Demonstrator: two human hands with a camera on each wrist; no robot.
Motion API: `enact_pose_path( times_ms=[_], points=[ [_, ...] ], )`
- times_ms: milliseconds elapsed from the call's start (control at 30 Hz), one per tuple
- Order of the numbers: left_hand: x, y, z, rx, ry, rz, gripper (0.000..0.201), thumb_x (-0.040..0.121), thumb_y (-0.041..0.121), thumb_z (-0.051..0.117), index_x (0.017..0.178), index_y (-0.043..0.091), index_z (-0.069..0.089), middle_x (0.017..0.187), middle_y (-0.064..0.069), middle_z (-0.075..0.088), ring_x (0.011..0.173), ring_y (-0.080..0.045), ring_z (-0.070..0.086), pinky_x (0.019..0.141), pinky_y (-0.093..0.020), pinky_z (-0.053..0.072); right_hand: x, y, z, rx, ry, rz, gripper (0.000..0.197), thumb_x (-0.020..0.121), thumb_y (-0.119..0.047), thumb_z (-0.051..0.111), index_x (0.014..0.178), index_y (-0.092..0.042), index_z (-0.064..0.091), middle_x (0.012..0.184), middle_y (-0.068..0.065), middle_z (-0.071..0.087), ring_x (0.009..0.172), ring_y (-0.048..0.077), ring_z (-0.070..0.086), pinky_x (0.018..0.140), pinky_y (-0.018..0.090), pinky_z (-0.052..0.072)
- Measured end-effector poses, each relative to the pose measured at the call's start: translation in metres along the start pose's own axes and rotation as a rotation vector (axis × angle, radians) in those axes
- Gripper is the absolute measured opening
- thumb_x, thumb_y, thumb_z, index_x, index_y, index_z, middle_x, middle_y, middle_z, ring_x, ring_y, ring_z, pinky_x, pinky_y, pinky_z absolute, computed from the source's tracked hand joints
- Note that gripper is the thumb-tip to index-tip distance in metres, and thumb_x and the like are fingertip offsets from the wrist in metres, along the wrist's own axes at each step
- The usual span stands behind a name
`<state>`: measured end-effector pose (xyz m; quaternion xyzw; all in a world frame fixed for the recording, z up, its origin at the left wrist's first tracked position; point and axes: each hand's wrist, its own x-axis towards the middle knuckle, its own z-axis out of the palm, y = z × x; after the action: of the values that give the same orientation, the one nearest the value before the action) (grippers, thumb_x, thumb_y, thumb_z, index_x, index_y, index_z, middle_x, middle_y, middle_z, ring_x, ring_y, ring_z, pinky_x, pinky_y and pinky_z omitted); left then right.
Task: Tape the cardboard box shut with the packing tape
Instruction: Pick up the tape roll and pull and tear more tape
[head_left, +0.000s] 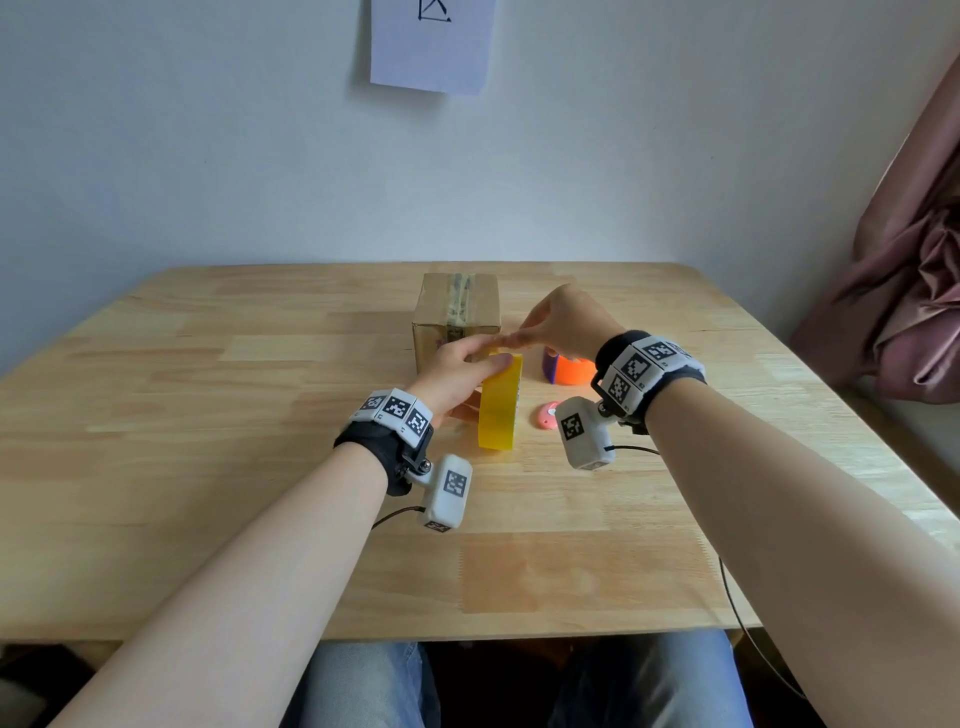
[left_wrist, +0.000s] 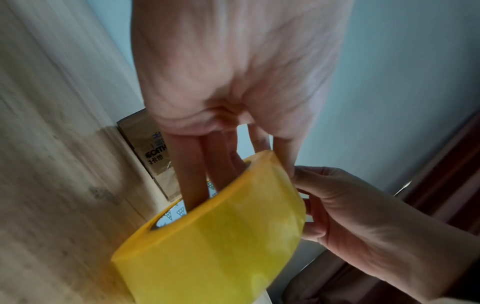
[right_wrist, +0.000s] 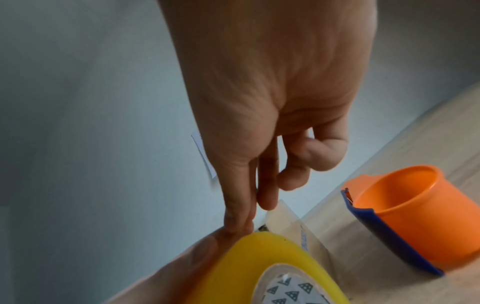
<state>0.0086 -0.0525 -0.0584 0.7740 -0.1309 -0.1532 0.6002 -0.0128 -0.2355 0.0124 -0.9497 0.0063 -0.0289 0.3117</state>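
Observation:
A yellow packing tape roll (head_left: 500, 402) stands on its edge on the wooden table (head_left: 260, 467), just in front of the cardboard box (head_left: 457, 312). The box's flaps are down and a clear tape strip runs along the top seam. My left hand (head_left: 480, 364) grips the roll, with fingers (left_wrist: 192, 174) pushed through its core and the thumb on the outer face of the roll (left_wrist: 221, 236). My right hand (head_left: 519, 339) reaches in from the right. Its outstretched fingertips (right_wrist: 237, 223) touch the top of the roll (right_wrist: 259, 257) beside my left thumb, and nothing is pinched.
An orange and blue tape dispenser (head_left: 569, 371) sits to the right of the roll, under my right hand. A small pink object (head_left: 545, 415) lies in front of it. A pink curtain (head_left: 909, 286) hangs by the table's right edge. A wall stands behind the table.

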Motion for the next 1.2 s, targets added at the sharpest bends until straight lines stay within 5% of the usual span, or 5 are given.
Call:
enact_pose_path(
  times_ms=[133, 267, 500, 733, 1200],
  points=[
    [0.000, 0.000, 0.000, -0.043, 0.004, -0.024, 0.040, 0.096, 0.040, 0.072, 0.135, 0.039, 0.063, 0.124, -0.004, 0.073, 0.102, -0.022, 0.073, 0.072, -0.036, 0.061, -0.001, -0.004, 0.001, -0.027, 0.020, -0.040, 0.023, 0.082, -0.034, 0.083, 0.093, -0.013, 0.081, 0.084, 0.001, 0.077, 0.064, 0.006, 0.063, 0.055, 0.020, 0.044],
    [-0.002, 0.000, 0.003, -0.048, 0.026, -0.048, 0.026, 0.087, 0.047, 0.078, 0.112, 0.046, 0.070, 0.128, -0.005, 0.073, 0.112, -0.028, 0.071, 0.094, -0.049, 0.060, -0.003, -0.013, -0.003, -0.102, 0.021, -0.057, 0.020, 0.082, -0.035, 0.084, 0.085, -0.017, 0.078, 0.070, -0.005, 0.070, 0.058, 0.016, 0.068, 0.053, 0.024, 0.048],
    [-0.004, 0.001, 0.011, 0.025, 0.088, -0.001, 0.035, 0.092, 0.045, 0.073, 0.126, 0.034, 0.071, 0.129, 0.002, 0.067, 0.114, -0.020, 0.063, 0.093, -0.038, 0.053, -0.008, -0.023, -0.008, -0.210, 0.035, -0.104, 0.018, 0.085, -0.033, 0.081, 0.087, -0.016, 0.074, 0.065, -0.009, 0.059, 0.057, 0.006, 0.057, 0.051, 0.023, 0.042],
    [-0.007, 0.001, 0.011, -0.020, 0.058, -0.071, 0.036, 0.066, 0.064, 0.079, 0.100, 0.052, 0.075, 0.124, -0.005, 0.072, 0.112, -0.036, 0.070, 0.102, -0.059, 0.055, -0.008, -0.020, -0.006, -0.175, 0.044, -0.132, 0.016, 0.086, -0.033, 0.080, 0.083, -0.019, 0.072, 0.070, -0.009, 0.059, 0.057, 0.004, 0.054, 0.056, 0.025, 0.042],
    [0.001, 0.002, 0.000, -0.074, 0.171, 0.093, 0.032, 0.101, 0.040, 0.064, 0.125, 0.022, 0.075, 0.124, -0.002, 0.076, 0.118, -0.027, 0.069, 0.090, -0.041, 0.061, -0.002, -0.006, 0.002, 0.049, -0.039, -0.154, 0.014, 0.092, -0.029, 0.075, 0.087, -0.017, 0.072, 0.081, 0.000, 0.078, 0.070, 0.011, 0.077, 0.073, 0.038, 0.066]
  ],
)
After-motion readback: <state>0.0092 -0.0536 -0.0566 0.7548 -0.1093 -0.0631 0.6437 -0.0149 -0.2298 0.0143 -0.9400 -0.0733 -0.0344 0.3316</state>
